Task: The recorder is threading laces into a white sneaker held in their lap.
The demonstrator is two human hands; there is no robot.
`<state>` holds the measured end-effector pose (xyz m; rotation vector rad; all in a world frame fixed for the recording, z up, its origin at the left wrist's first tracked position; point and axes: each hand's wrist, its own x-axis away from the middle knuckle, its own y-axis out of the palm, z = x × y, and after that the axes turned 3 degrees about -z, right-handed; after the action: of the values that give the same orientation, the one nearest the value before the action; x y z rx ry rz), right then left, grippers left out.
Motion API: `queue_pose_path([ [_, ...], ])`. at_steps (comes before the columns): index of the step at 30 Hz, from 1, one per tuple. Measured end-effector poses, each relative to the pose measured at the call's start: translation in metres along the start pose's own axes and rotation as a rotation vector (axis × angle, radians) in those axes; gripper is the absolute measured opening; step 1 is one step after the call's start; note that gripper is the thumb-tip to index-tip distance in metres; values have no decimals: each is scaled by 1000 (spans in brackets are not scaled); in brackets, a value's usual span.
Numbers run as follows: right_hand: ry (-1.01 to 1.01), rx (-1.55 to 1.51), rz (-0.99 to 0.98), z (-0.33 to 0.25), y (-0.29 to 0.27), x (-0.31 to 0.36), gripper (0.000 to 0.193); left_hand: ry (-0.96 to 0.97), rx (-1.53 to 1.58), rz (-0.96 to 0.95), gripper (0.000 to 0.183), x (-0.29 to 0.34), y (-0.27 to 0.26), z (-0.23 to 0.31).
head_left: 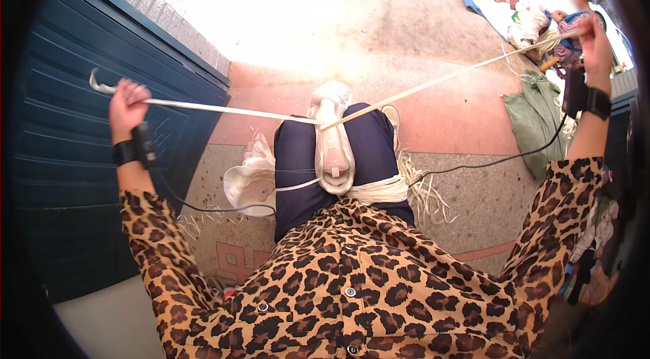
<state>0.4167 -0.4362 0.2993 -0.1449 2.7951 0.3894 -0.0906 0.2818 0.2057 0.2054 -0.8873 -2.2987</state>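
A pale shoe [333, 149] rests lengthwise on my lap, between my thighs, its toe pointing away from me. From its throat a flat white shoelace [230, 110] runs out to the left, and my left hand [128, 107] is closed around it with a short end sticking out past the fist. The other half of the lace [433, 86], cream in the light, is pulled taut up to the right. My right hand [596, 48] grips that half near its end, raised high and far out from the shoe. A bundle of loose laces [378, 190] lies across my right thigh.
A white bag [247, 190] hangs beside my left thigh. Dark blue metal doors [88, 108] flank my left side. To the right are a green sack [538, 115] and a seated person [575, 20] among pale goods. Black cables [484, 161] trail from both wrists.
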Motion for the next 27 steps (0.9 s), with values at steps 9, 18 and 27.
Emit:
queue_pose_path([
  [9, 422, 466, -535, 194, 119, 237, 16, -472, -305, 412, 21, 33, -74, -56],
  [18, 57, 840, -967, 248, 241, 364, 19, -564, -601, -216, 23, 87, 73, -267],
  [27, 19, 1070, -996, 247, 250, 364, 17, -284, -1318, -157, 19, 103, 80, -300],
])
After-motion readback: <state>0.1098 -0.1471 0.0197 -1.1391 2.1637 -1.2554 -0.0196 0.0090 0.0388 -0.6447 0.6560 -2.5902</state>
